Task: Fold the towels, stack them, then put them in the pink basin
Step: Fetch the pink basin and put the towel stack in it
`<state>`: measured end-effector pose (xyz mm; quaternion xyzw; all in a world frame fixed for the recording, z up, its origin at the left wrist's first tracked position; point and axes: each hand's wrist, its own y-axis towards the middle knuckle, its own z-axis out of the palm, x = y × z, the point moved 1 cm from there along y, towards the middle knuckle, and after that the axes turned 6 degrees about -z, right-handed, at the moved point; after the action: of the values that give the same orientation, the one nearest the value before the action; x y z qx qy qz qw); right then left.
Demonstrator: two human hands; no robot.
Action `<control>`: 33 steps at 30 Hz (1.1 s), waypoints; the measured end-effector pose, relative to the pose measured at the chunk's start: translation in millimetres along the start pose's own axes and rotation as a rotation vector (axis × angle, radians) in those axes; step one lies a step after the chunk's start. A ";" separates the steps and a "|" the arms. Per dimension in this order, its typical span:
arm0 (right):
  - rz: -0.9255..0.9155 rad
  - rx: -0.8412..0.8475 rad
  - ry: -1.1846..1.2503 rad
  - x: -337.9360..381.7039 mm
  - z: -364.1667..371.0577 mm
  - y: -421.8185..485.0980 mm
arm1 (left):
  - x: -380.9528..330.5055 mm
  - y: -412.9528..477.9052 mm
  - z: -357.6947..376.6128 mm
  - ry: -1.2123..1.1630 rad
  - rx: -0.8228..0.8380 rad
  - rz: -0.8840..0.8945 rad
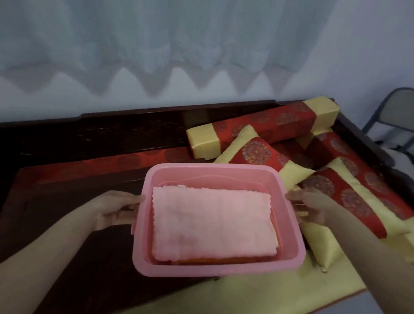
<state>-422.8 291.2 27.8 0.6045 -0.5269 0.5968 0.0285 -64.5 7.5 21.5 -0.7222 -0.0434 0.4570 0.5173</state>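
A rectangular pink basin is in the middle of the view, above a wooden bench. Inside it lies a folded pink towel, flat and filling most of the bottom. An orange towel shows as a thin edge beneath it at the near side. My left hand grips the basin's left rim. My right hand holds the right rim, fingers curled under the edge.
Dark wooden bench with a red mat and a yellow cushion at the front. Red-and-yellow pillows and a bolster are piled at the right. A folding chair stands far right. White curtain behind.
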 end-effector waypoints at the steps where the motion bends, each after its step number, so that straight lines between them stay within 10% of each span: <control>1: -0.010 -0.049 0.007 -7.9 -14.9 -8.1 | -6.9 2.0 13.3 0.030 0.025 0.017; 10: 0.017 -0.500 0.307 -113.2 -163.8 -104.2 | -30.9 -0.8 204.3 0.242 0.153 0.153; 33: 0.158 -0.769 0.378 -340.3 -635.8 -140.4 | -34.8 -32.9 784.3 0.600 0.245 0.245</control>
<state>-677.2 980.4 37.4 0.3877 -0.7409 0.4577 0.3020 -624.1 558.9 31.9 -0.7567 0.2530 0.2849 0.5312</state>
